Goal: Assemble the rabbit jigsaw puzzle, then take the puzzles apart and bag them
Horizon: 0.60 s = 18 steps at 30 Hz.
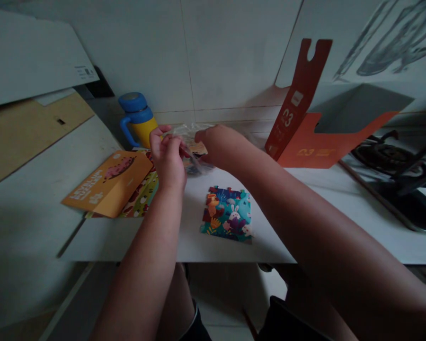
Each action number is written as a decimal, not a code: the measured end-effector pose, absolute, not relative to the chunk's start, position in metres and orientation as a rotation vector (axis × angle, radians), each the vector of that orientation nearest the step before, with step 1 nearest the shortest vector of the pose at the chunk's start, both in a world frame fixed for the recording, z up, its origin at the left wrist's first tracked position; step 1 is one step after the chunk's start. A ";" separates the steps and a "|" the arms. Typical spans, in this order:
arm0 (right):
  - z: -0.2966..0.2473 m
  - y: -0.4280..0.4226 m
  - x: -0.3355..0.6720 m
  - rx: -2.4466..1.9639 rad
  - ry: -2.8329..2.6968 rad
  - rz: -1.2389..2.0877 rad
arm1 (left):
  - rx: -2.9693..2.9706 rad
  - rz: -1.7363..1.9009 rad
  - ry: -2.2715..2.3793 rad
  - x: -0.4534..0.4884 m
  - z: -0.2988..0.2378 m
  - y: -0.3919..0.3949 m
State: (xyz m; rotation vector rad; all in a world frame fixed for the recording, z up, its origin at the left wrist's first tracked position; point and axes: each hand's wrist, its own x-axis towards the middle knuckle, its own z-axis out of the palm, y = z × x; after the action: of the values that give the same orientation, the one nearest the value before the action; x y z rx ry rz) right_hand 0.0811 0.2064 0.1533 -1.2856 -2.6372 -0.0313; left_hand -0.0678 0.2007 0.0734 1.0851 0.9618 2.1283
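Note:
A clear plastic bag (pixel 195 166) with colourful pieces inside, likely puzzle pieces, rests on the white counter behind a partly joined jigsaw puzzle (pixel 229 214). The puzzle shows a rabbit and other animals, with tabs along its far edge. My left hand (pixel 168 151) pinches the left side of the bag. At the bag's opening, my right hand (pixel 218 144) has its fingers curled and turned downward, close to an orange-tan piece (pixel 197 148). Its fingertips are partly hidden, so what it grips is unclear.
On the left lie an orange booklet (pixel 110 182) and a patterned sheet (pixel 142 196), with a blue and yellow flask (pixel 137 118) behind. An open orange box (pixel 308 147) stands at the right, beside a gas stove (pixel 394 166). The counter's front edge is near my legs.

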 end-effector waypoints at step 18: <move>0.044 0.153 0.129 -1.381 -2.771 0.236 | 1.121 2.144 0.999 -0.064 0.071 0.201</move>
State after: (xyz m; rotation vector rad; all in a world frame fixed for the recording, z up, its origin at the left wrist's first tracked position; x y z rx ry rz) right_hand 0.1294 0.1529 0.0444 -1.3811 -2.7708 0.2356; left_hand -0.0643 0.2010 0.0712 1.1212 0.9991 2.1440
